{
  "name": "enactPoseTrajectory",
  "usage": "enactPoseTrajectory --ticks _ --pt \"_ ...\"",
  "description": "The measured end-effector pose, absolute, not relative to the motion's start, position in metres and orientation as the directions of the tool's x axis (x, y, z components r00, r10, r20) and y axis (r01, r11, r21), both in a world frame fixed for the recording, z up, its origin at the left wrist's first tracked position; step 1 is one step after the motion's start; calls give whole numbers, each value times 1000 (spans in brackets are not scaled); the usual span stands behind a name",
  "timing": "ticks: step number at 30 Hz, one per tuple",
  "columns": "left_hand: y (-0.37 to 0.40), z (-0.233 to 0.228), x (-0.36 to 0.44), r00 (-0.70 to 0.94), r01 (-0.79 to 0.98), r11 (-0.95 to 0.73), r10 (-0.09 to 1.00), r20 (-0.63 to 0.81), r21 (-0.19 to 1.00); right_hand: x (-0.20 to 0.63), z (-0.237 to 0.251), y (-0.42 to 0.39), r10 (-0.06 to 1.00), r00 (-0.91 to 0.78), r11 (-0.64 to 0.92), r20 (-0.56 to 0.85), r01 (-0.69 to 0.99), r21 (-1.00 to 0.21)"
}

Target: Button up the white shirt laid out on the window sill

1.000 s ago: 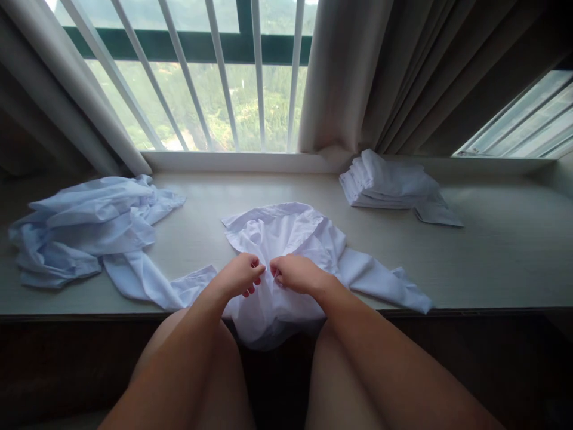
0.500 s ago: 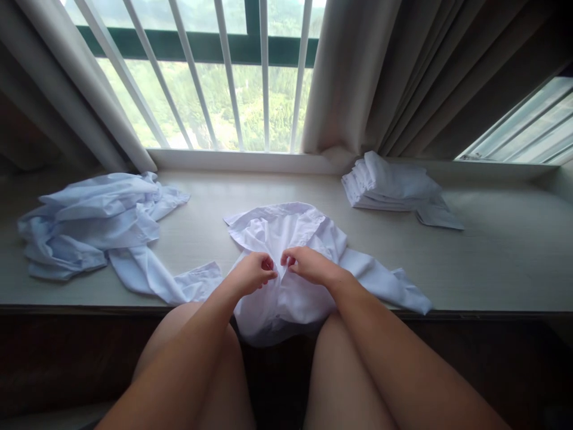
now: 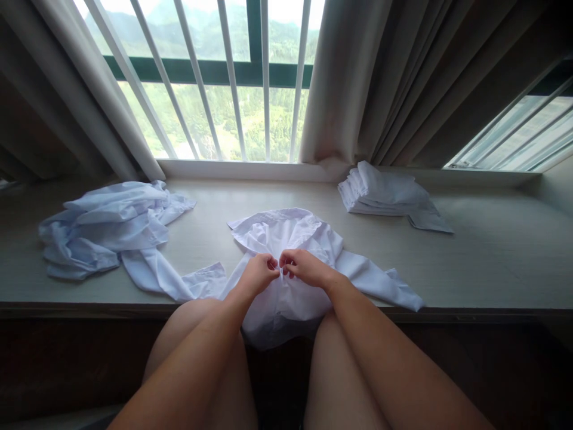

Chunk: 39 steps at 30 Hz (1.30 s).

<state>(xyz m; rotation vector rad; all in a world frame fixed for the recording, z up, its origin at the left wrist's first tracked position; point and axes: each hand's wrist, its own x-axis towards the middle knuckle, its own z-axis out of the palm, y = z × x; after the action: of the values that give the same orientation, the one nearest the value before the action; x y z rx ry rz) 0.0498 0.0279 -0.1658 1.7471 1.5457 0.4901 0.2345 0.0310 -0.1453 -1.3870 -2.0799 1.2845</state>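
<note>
A white shirt [image 3: 290, 298] lies spread in front of me, its collar end toward the window and its lower part hanging over the ledge edge between my knees. My left hand [image 3: 262, 272] is closed in a pinch on the shirt's front edge. Right beside it, my right hand [image 3: 302, 266] pinches the opposite front edge, and the fingertips of both nearly meet at the middle. Whether a button sits between the fingers is too small to see. One sleeve stretches out to the right, and another reaches left.
A crumpled heap of white clothing [image 3: 107, 230] lies on the pale ledge [image 3: 483, 263] to the left. At the back right sits a stack of folded white garments [image 3: 380, 191]. Behind the ledge are a barred window [image 3: 210, 119] and grey curtains [image 3: 340, 89].
My hands have come closer together, bringing the two front edges of the shirt to meet. The camera view has tilted up slightly, showing more of the window.
</note>
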Motion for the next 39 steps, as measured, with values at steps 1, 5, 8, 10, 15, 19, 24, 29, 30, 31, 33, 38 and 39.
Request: enactPoseTrajectory --ticks 1,5,8,10,15,19,24,29,30,31,33,38,39 --pt "27 -166 51 202 659 6 962 -184 752 235 -145 31 864 -474 127 -171 533 -836" --pt "25 -170 52 181 563 110 950 -253 819 236 -149 33 873 -470 159 -126 520 -839" --pt "25 -172 51 191 513 201 921 -339 835 236 -151 35 881 -456 169 -127 553 -816" --pt "26 -173 50 206 500 220 909 -362 838 236 -150 36 882 -452 166 -129 557 -814" --pt "28 -175 48 255 491 249 875 -411 835 235 -147 36 892 -432 170 -131 589 -790" --pt "30 -178 46 279 454 284 855 -438 844 236 -147 38 892 -426 162 -149 609 -776" --pt "31 -185 43 292 441 300 843 -452 846 239 -150 39 885 -433 146 -171 606 -782" --pt "29 -182 45 296 374 338 839 -457 863 242 -157 41 873 -450 134 -185 587 -798" --pt "28 -179 45 297 360 351 835 -462 865 243 -158 42 869 -457 132 -189 582 -802" --pt "27 -177 46 298 347 361 833 -467 866 243 -159 42 867 -461 129 -191 577 -806" --pt "26 -172 48 294 330 370 834 -467 869 244 -161 43 866 -462 127 -190 571 -811" --pt "24 -168 52 265 331 370 846 -462 868 244 -160 43 874 -454 128 -173 558 -820" --pt "24 -168 52 267 332 368 846 -461 868 244 -160 43 873 -456 129 -172 556 -821"
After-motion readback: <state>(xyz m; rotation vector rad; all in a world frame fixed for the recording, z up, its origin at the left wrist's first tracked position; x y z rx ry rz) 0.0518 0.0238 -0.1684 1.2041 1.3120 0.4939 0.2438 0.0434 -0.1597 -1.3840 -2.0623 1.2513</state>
